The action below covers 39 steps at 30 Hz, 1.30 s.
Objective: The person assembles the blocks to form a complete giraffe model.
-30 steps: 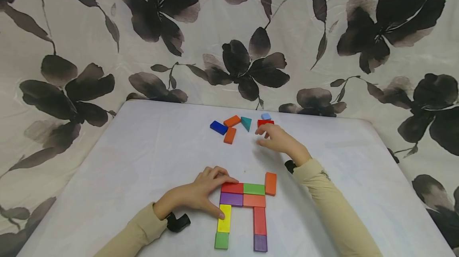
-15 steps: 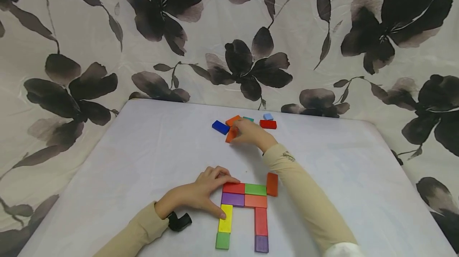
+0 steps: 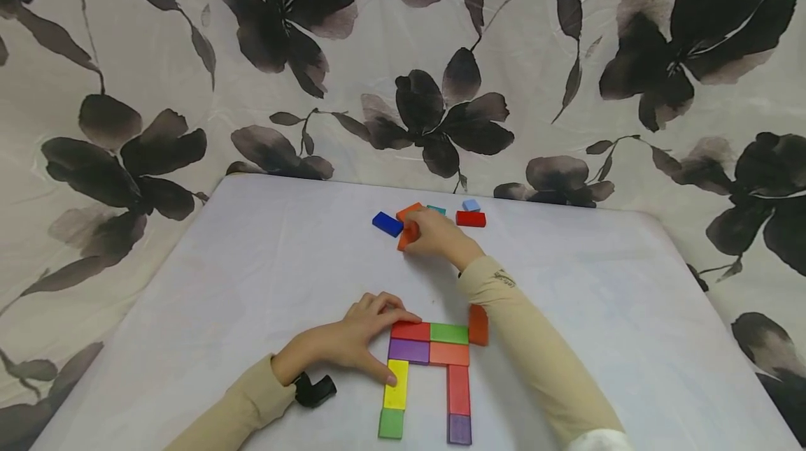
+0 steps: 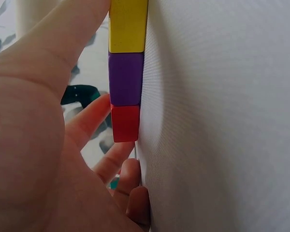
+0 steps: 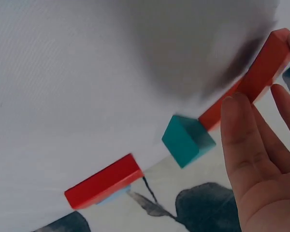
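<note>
My left hand [image 3: 352, 335] rests beside a flat arrangement of coloured blocks. Its thumb touches a yellow block [image 3: 396, 384], and the index finger lies at the edge of a red block [image 3: 411, 331]. Between them sits a purple block [image 4: 125, 79], seen edge-on in the left wrist view. Farther back, my right hand [image 3: 437, 233] pinches an orange block [image 5: 266, 67] end to end, partly hidden by the hand in the head view. A second orange block [image 5: 216, 113] and a teal triangular block [image 5: 187, 140] lie close to those fingers.
Near the far edge lie a dark blue block [image 3: 387, 224], another red block [image 3: 471, 219] and a light blue block [image 3: 471, 205]. An upright orange block [image 3: 478, 325] adjoins the arrangement's right end, under the right sleeve [image 3: 535, 339]. Floral cloth [image 3: 352, 73] hangs behind the table [image 3: 264, 241].
My right hand has moved left from near the far red block to the loose orange block and now grips it. The left hand has stayed on the arrangement.
</note>
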Tool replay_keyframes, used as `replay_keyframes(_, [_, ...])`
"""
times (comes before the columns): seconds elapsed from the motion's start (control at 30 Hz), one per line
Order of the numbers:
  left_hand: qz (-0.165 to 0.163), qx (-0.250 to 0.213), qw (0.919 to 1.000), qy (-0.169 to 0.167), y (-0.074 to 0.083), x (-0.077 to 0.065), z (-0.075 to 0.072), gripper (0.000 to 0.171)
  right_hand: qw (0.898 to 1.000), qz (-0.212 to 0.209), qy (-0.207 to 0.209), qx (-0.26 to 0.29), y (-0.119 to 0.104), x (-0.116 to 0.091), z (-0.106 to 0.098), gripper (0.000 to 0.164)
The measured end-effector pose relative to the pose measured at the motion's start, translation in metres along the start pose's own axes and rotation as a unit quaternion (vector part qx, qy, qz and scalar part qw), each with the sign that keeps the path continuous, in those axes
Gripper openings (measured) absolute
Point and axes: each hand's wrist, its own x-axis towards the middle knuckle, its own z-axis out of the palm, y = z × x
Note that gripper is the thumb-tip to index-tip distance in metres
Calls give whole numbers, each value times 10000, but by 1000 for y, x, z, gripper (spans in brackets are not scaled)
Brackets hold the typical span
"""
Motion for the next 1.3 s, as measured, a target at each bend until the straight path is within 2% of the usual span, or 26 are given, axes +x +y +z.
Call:
replay_keyframes(0.33, [-60,36,10000,-9,2,-1,-1,83,9977,-333,431,401,12,-28,-36,36])
replay_keyframes(0.5, [-111,-24,9999,-37,1,0,-1,83,9956,-327,661,580,23,-52,-54,38])
replay_keyframes(0.7, [-141,-17,9999,-48,2,0,0,82,9924,-154,953,765,41,-86,-65,38])
replay_keyframes(0.87, [-160,-97,9998,-61,3,0,0,82,9904,109,1022,928,56,-113,-63,38])
replay_keyframes(1.07, [-101,-67,9999,-43,3,0,-1,82,9886,59,1141,986,66,-135,-52,36])
replay_keyframes(1.3, [-90,-79,9999,-17,3,0,0,82,9927,67,705,972,69,-148,-29,35])
